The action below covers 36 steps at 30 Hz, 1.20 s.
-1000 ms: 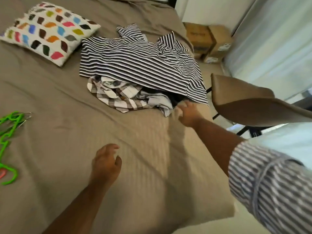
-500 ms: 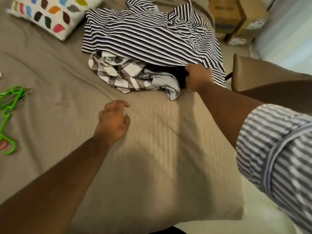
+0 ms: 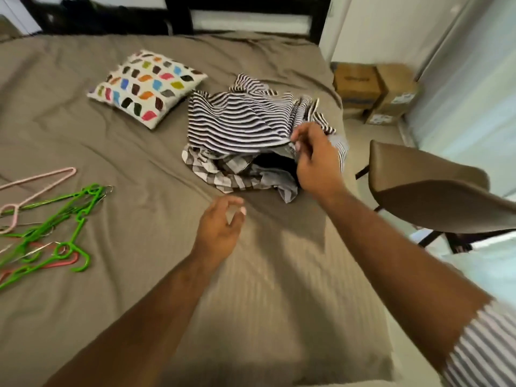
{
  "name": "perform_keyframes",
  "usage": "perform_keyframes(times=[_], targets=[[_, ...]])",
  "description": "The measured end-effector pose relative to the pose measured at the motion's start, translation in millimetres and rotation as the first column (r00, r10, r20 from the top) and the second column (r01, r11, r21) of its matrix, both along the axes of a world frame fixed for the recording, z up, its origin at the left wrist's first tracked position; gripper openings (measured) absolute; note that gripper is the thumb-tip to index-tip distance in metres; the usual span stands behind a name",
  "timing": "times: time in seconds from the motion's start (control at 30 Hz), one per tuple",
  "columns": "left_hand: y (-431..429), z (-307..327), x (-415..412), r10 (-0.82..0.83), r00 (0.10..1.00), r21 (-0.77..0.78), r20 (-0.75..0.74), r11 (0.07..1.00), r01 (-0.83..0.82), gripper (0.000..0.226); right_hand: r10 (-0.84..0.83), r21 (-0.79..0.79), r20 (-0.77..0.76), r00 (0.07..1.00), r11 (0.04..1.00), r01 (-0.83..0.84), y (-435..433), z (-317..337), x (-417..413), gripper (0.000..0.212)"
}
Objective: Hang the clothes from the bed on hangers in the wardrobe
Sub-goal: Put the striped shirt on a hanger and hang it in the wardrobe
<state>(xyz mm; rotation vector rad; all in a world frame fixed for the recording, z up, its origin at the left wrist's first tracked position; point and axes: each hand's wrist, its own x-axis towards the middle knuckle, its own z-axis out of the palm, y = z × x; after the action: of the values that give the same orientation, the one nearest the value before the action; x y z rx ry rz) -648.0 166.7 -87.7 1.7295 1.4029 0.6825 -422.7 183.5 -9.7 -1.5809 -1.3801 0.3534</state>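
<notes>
Clothes (image 3: 217, 174) lie heaped on the bed (image 3: 117, 152), right of the hangers (image 3: 64, 216). My right hand (image 3: 315, 163) pinches the striped shirt (image 3: 237, 121) on top, its edge raised; my left hand (image 3: 220, 227) hovers nearby, fingers loosely curled, holding nothing.

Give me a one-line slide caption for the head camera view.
Right hand grips the black-and-white striped shirt atop a clothes pile; left hand hovers open.

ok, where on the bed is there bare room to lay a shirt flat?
Biggest bare patch: near end of the bed, between the hangers and the chair side, around the left hand. Smaller one between pillow and hangers. Crowded: the clothes pile, where the right hand grips the striped shirt.
</notes>
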Motion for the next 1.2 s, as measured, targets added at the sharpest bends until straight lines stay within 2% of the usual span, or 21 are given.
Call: perform_keyframes(times=[0.07, 0.13, 0.17, 0.2, 0.27, 0.33, 0.4, 0.47, 0.53, 0.6, 0.67, 0.7, 0.73, 0.77, 0.83, 0.87, 0.93, 1.0, 1.07, 1.13, 1.2], targets=[[-15.7, 31.8, 8.0, 0.147, 0.927, -0.337, 0.344, 0.941, -0.024, 0.028, 0.046, 0.016, -0.063, 0.997, 0.999, -0.045, -41.4, 26.3, -41.3, 0.030], [-26.9, 52.0, 10.6, 0.331, 0.723, -0.611, 0.606, 0.776, 0.157, 0.046, 0.131, -0.050, -0.115, 0.985, 0.989, -0.137, -86.0, 34.9, -81.5, 0.035], [-31.8, 58.9, 6.4, 0.410, 0.650, -0.681, 0.640, 0.694, 0.233, 0.053, 0.188, -0.098, -0.136, 0.973, 0.975, -0.202, -107.7, 33.7, -100.4, 0.040], [-35.1, 64.7, 0.3, 0.458, 0.630, -0.735, 0.627, 0.617, 0.283, 0.056, 0.248, -0.142, -0.150, 0.957, 0.953, -0.269, -126.4, 29.1, -116.7, 0.044], [-40.0, 68.4, -11.8, 0.474, 0.673, -0.802, 0.568, 0.503, 0.322, 0.056, 0.359, -0.221, -0.122, 0.925, 0.899, -0.378, -160.1, 15.9, -139.6, 0.048], [-41.4, 63.5, -24.2, 0.516, 0.676, -0.830, 0.527, 0.483, 0.278, 0.049, 0.380, -0.301, -0.109, 0.919, 0.868, -0.395, -183.4, 5.9, -150.7, 0.046], [-38.1, 57.5, -37.3, 0.592, 0.613, -0.834, 0.524, 0.502, 0.228, 0.036, 0.258, -0.354, -0.108, 0.960, 0.892, -0.280, -197.5, 1.0, -154.0, 0.042], [-35.9, 54.7, -47.9, 0.615, 0.565, -0.823, 0.550, 0.514, 0.240, 0.027, 0.107, -0.435, -0.060, 0.992, 0.892, -0.123, -202.3, -11.9, -148.2, 0.064], [-37.0, 62.6, -56.0, 0.589, 0.578, -0.812, 0.565, 0.521, 0.263, 0.030, 0.032, -0.514, 0.046, 0.998, 0.858, -0.003, -199.6, -26.3, -138.5, 0.077], [-35.7, 78.5, -62.8, 0.546, 0.602, -0.792, 0.583, 0.546, 0.271, 0.034, 0.076, -0.651, 0.089, 0.993, 0.759, 0.001, -195.8, -35.9, -128.9, 0.067], [-31.6, 100.5, -74.2, 0.508, 0.598, -0.761, 0.620, 0.576, 0.299, 0.036, 0.262, -0.860, 0.031, 0.965, 0.500, -0.108, -193.8, -37.8, -121.6, 0.064], [-29.1, 112.3, -81.9, 0.494, 0.590, -0.744, 0.639, 0.592, 0.310, 0.036, 0.337, -0.924, -0.053, 0.940, 0.340, -0.174, -193.1, -39.4, -119.6, 0.067], [-27.6, 125.3, -90.1, 0.477, 0.590, -0.730, 0.652, 0.606, 0.316, 0.035, 0.344, -0.947, -0.119, 0.931, 0.244, -0.211, -192.0, -41.9, -117.2, 0.068], [-27.7, 137.3, -98.4, 0.460, 0.602, -0.722, 0.653, 0.618, 0.310, 0.034, 0.290, -0.946, -0.108, 0.951, 0.265, -0.189, -188.7, -47.7, -115.4, 0.065], [-30.7, 156.6, -117.6, 0.405, 0.651, -0.711, 0.642, 0.631, 0.310, 0.037, 0.017, -0.874, 0.014, 1.000, 0.486, 0.004, -177.3, -57.2, -116.7, 0.048], [-33.8, 165.5, -126.0, 0.368, 0.673, -0.704, 0.642, 0.630, 0.327, 0.042, -0.144, -0.798, 0.025, 0.989, 0.593, 0.106, -171.2, -60.9, -123.2, 0.045], [-44.2, 183.9, -138.8, 0.301, 0.709, -0.693, 0.638, 0.627, 0.357, 0.045, -0.306, -0.724, -0.182, 0.934, 0.685, 0.083, -156.7, -56.6, -142.9, 0.066], [-57.8, 198.9, -147.2, 0.249, 0.730, -0.682, 0.637, 0.624, 0.382, 0.045, -0.217, -0.694, -0.239, 0.946, 0.720, -0.010, -137.0, -68.4, -164.5, 0.101], [-70.9, 208.4, -152.7, 0.201, 0.743, -0.657, 0.639, 0.646, 0.390, 0.044, -0.084, -0.701, -0.053, 0.995, 0.712, 0.023, -116.5, -115.1, -179.6, 0.110], [-76.9, 215.2, -159.0, 0.177, 0.757, -0.636, 0.629, 0.677, 0.371, 0.036, -0.053, -0.717, 0.030, 0.998, 0.695, 0.059, -100.8, -154.4, -190.0, 0.082], [-69.2, 218.0, -172.3, 0.197, 0.762, -0.624, 0.617, 0.713, 0.320, 0.028, -0.086, -0.692, -0.005, 0.996, 0.720, 0.059, -97.6, -134.0, -200.0, 0.041]])
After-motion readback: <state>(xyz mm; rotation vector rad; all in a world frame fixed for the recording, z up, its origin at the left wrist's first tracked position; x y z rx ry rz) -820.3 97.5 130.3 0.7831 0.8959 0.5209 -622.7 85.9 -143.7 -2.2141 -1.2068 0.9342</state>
